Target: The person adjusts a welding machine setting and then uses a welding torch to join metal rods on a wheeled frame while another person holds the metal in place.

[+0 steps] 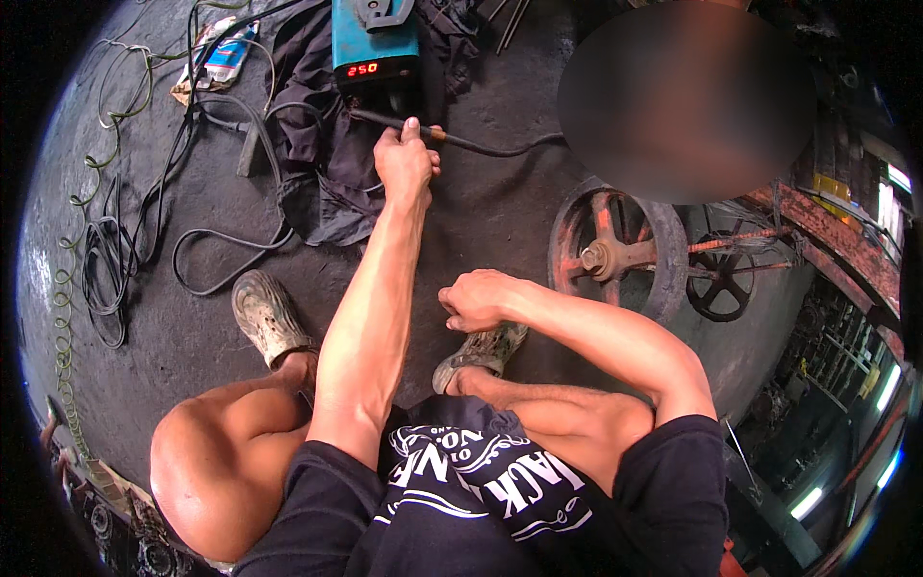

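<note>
My left hand grips a cable plug near the teal machine. Right hand: fingers curled, can't tell if holding anything. Far-left packet: contents hidden.

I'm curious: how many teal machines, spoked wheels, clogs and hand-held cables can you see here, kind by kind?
Teal machine: 1
Spoked wheels, at right: 2
Clogs: 2
Black cable in the left hand: 1
Total: 6
</note>
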{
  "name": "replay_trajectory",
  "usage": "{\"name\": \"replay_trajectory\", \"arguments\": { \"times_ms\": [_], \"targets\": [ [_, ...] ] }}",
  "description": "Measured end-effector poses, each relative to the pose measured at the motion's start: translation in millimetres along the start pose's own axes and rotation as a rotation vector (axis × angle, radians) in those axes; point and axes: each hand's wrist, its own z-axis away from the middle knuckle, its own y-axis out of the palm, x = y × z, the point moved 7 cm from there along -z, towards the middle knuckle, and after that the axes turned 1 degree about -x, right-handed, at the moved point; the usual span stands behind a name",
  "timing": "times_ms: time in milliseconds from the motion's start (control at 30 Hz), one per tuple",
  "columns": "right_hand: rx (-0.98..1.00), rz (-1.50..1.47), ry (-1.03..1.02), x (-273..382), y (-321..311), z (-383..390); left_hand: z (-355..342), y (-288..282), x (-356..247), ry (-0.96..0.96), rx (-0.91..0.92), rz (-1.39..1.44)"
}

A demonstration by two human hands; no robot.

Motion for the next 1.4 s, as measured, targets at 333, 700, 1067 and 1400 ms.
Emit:
{"name": "replay_trajectory", "arguments": {
  "times_ms": [333,700,1067,1400],
  "targets": [
    [0.015,0.007,0.0,0.0,-2.9,-2.5,2.5,1.8,-0.5,0.006,0.013,-0.03],
    [-0.011,0.01,-0.013,-0.6,-2.3,-5.0,2.2,2.2,-0.8,-0.004,0.022,-0.021],
    [0.01,0.012,-0.011,5.2,-4.2,-5.2,2.3,1.2,-0.1,0.006,0.018,-0.04],
    [0.014,0.01,-0.008,6.0,-4.5,-4.7,0.3,0.8,2.1,0.016,0.007,-0.028]
  ]
}}
